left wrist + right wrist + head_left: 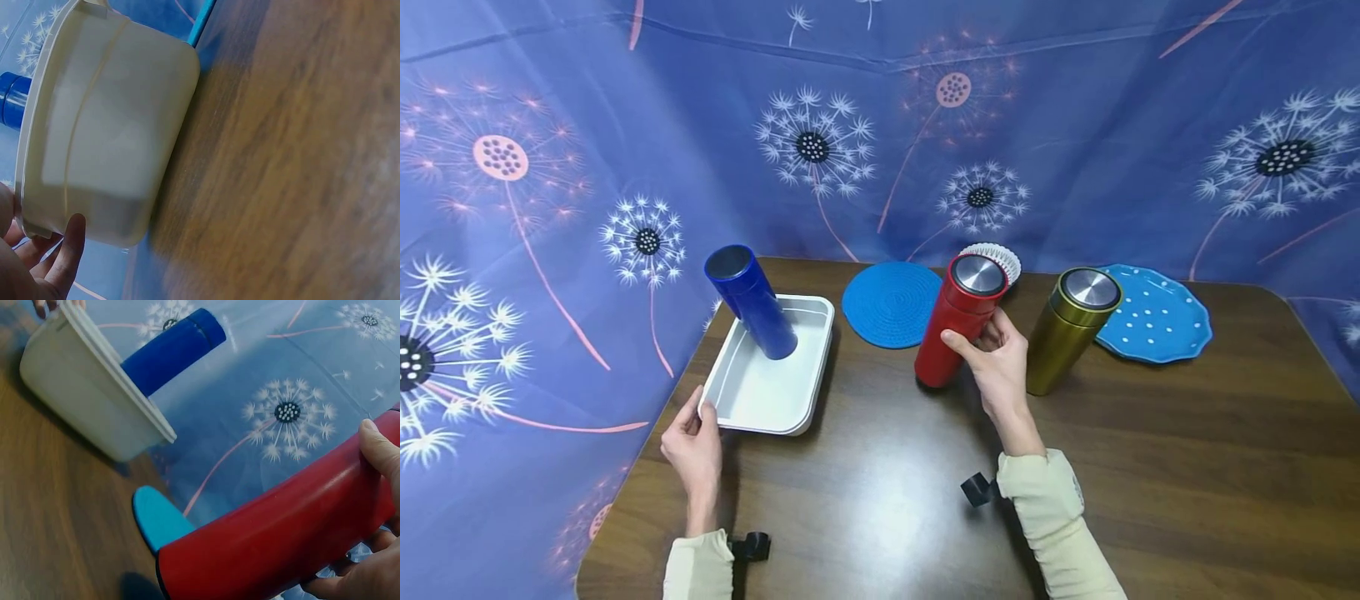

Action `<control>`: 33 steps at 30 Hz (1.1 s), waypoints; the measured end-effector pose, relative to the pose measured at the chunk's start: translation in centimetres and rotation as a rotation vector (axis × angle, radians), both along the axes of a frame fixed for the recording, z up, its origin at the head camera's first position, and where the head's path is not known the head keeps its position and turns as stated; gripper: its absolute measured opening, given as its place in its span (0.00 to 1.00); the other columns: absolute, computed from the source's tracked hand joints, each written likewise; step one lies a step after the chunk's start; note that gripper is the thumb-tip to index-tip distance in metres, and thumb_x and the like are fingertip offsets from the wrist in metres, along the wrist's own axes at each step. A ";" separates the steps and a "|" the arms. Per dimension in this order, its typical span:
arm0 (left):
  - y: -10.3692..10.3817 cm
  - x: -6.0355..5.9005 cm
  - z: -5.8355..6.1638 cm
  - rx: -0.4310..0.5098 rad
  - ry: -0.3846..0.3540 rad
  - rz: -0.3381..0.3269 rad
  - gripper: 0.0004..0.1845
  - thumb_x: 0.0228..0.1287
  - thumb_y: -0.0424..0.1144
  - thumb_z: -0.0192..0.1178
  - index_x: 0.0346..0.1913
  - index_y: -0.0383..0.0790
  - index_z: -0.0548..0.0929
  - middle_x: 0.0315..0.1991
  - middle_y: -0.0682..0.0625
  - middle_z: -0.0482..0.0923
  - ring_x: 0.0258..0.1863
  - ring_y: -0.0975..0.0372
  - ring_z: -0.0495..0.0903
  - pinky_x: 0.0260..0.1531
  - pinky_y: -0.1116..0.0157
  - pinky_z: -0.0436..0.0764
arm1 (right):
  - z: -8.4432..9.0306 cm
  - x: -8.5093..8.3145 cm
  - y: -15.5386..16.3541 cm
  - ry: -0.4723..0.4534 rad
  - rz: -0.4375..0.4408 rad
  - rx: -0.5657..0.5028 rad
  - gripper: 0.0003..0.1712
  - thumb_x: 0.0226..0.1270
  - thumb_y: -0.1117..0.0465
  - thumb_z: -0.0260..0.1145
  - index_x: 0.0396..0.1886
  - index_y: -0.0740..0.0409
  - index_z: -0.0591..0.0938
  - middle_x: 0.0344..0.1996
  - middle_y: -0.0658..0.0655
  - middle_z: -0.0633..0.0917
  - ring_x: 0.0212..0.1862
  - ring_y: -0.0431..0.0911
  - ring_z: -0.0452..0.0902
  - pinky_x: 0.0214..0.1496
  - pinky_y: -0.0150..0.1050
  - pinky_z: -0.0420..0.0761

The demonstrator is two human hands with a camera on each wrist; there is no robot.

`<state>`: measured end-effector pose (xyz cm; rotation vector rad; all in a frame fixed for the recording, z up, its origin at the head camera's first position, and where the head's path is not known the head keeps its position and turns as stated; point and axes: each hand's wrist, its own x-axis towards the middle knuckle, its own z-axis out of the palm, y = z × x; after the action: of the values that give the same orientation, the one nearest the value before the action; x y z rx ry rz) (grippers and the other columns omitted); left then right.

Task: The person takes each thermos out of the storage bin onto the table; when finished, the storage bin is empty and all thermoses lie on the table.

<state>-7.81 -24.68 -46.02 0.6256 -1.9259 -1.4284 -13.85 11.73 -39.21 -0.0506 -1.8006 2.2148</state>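
Observation:
My right hand [992, 350] grips a red flask [958, 321] with a steel lid, standing on the brown table [887, 500]; its body fills the right wrist view [281, 540], with my fingers [378, 450] curled round it. My left hand [692, 437] holds the near left corner of a white tray [767, 392], thumb on its rim; the left wrist view shows the tray's wall [106, 137] and my fingers [65, 256] under it. A blue flask [750, 302] stands tilted inside the tray.
A gold flask [1070, 327] stands just right of the red one. Behind are a round blue mat [891, 304], a white paper cup liner [1000, 254] and a blue dotted plate [1153, 315]. Blue dandelion cloth walls the table on three sides.

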 end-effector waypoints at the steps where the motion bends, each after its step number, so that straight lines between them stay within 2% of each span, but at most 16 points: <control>1: 0.0 0.0 0.0 0.000 0.001 0.001 0.16 0.66 0.32 0.57 0.55 0.32 0.83 0.51 0.36 0.81 0.49 0.67 0.80 0.42 0.82 0.76 | -0.1 0.0 0.1 -0.005 -0.008 0.013 0.33 0.52 0.74 0.74 0.61 0.59 0.77 0.46 0.48 0.85 0.48 0.44 0.81 0.53 0.32 0.80; 9: 0.0 0.0 0.2 0.013 -0.001 0.001 0.16 0.66 0.31 0.56 0.55 0.32 0.82 0.51 0.35 0.80 0.50 0.65 0.80 0.43 0.81 0.76 | -1.3 -0.1 0.9 -0.025 -0.058 0.051 0.33 0.50 0.72 0.76 0.59 0.58 0.78 0.44 0.47 0.85 0.45 0.43 0.81 0.50 0.31 0.80; 19: 0.1 -0.1 0.1 0.023 -0.010 -0.005 0.17 0.66 0.31 0.56 0.56 0.30 0.81 0.52 0.35 0.79 0.52 0.60 0.79 0.43 0.80 0.76 | -1.7 -0.1 1.4 -0.034 -0.077 0.097 0.33 0.50 0.69 0.77 0.59 0.57 0.79 0.43 0.46 0.86 0.44 0.43 0.81 0.49 0.30 0.80; 26: 0.2 -0.1 0.2 0.013 0.000 0.016 0.16 0.66 0.31 0.56 0.55 0.31 0.82 0.51 0.35 0.80 0.49 0.67 0.80 0.43 0.80 0.77 | -2.0 -0.2 1.7 -0.032 -0.075 0.090 0.33 0.50 0.69 0.77 0.59 0.55 0.80 0.45 0.49 0.86 0.45 0.44 0.81 0.51 0.32 0.80; 33: 0.5 0.0 0.5 0.015 -0.012 0.019 0.17 0.66 0.30 0.56 0.55 0.30 0.82 0.51 0.34 0.80 0.51 0.62 0.80 0.43 0.79 0.77 | -2.1 -0.2 1.7 -0.017 -0.069 0.107 0.35 0.49 0.70 0.77 0.60 0.55 0.79 0.45 0.49 0.86 0.46 0.43 0.81 0.51 0.33 0.80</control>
<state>-7.86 -24.23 -45.50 0.6586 -1.9154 -1.4313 -14.06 13.45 -41.26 -0.1079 -1.8937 2.0749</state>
